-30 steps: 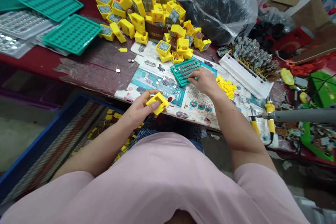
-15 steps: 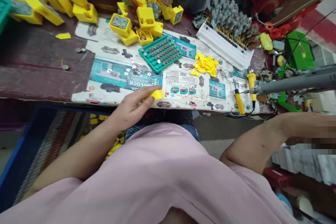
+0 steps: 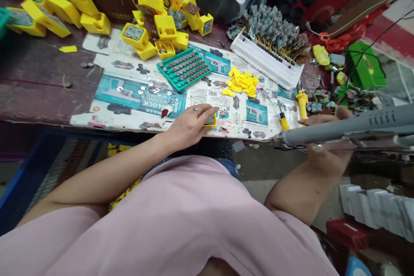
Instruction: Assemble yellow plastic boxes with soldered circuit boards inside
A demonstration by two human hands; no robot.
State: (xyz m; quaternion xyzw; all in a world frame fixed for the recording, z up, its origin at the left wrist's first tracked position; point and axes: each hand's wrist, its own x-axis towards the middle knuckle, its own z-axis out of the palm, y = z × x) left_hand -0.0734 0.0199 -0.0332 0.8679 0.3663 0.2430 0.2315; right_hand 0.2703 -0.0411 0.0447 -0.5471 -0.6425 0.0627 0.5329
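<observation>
My left hand, with a ring on one finger, is closed on a small yellow plastic case at the front edge of the bench. The fingers hide most of the case, and part of its inside shows. On the right, my right hand is wrapped round a grey electric screwdriver, which lies almost level and points left. A yellow-handled screwdriver and a yellow soldering iron lie just beyond its tip. A green tray of button cells stands behind my left hand.
Printed cardboard covers the bench. Yellow flat pieces lie piled in the middle. Yellow cases are heaped at the back left. A white rack bears wired circuit boards, with a green bin to its right.
My left hand has moved right with the yellow case, now turned so that its inside shows. My right hand has come in from the far right and taken hold of the electric screwdriver, bringing it left.
</observation>
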